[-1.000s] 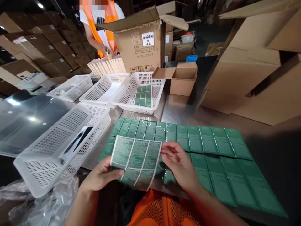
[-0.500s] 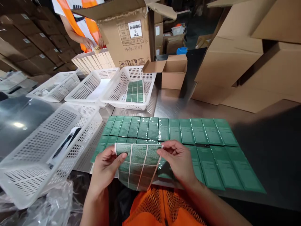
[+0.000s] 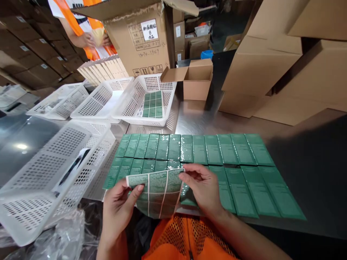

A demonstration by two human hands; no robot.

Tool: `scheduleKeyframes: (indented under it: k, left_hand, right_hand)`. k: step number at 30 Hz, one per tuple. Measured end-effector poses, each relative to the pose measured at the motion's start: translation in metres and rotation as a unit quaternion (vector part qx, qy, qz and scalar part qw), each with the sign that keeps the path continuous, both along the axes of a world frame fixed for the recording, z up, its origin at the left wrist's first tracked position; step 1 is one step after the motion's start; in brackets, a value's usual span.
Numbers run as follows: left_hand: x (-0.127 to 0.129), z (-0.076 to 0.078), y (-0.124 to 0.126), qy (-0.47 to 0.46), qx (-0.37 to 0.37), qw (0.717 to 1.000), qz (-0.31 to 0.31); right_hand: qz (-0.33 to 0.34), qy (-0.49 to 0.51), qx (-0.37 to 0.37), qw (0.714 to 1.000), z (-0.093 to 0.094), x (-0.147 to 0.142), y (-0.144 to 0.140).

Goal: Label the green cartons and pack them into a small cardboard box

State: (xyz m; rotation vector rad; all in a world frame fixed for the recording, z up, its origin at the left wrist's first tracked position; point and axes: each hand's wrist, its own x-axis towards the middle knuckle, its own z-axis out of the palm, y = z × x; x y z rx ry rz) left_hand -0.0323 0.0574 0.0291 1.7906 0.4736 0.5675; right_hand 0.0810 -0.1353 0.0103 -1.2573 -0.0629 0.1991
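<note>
Both hands (image 3: 118, 206) pinch a bowed green sheet (image 3: 157, 186), white-edged, gridded with white lines and darker toward the bottom

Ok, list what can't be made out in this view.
Head view:
Print on green sheet: too small.
Some nearer green packs: partly covered by sheet and right hand.
Large carton, inside: hidden by its front.
Head of co-worker: cut off by top edge.
Their held item: blurred.

- On my feed, the green packs (image 3: 249, 189) wear glossy film.
- The sheet (image 3: 158, 181) looks like smooth paper.
- I see shiny metal tabletop (image 3: 192, 121).
</note>
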Motion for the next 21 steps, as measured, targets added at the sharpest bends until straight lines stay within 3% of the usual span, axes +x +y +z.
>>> scheduleKeyframes:
  k: [5,10,15,21]
  left_hand:
    - [-0.007,-0.005,0.003,0.003,0.020,1.000,0.022]
    - [-0.008,-0.004,0.002,0.009,0.009,1.000,0.019]
    - [-0.009,-0.004,0.001,0.017,0.003,1.000,0.020]
    - [-0.010,-0.006,0.003,0.015,0.013,0.999,0.025]
  right_hand:
    - [0.059,0.016,0.007,0.998,0.000,-0.001,0.001]
    - [0.060,0.016,0.007,0.998,-0.002,0.000,0.004]
    - [0.019,-0.097,-0.050,0.994,-0.005,-0.001,0.004]
    - [0.016,-0.250,-0.162,0.955,-0.012,0.000,-0.001]
